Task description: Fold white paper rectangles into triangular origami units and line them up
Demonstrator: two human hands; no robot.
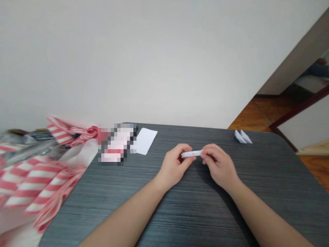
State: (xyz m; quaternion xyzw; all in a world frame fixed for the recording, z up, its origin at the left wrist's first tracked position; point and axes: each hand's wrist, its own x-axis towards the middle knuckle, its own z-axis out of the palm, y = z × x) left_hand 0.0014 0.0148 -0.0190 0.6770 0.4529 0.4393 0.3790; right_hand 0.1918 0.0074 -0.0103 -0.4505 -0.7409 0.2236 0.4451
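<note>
Between my two hands is a narrow folded strip of white paper, held just above the dark table. Its left end sits in the fingers of my left hand, thumb below and fingers above. My right hand pinches the right end between thumb and fingertips. A small dark mark shows on the side of the strip facing me. Parts of both ends are covered by my fingers.
The dark wood-grained table meets a white wall. At the back left lie a blurred-out phone-like object and white paper sheets. Folded white paper pieces stand back right. Red-and-white striped cloths lie left of the table.
</note>
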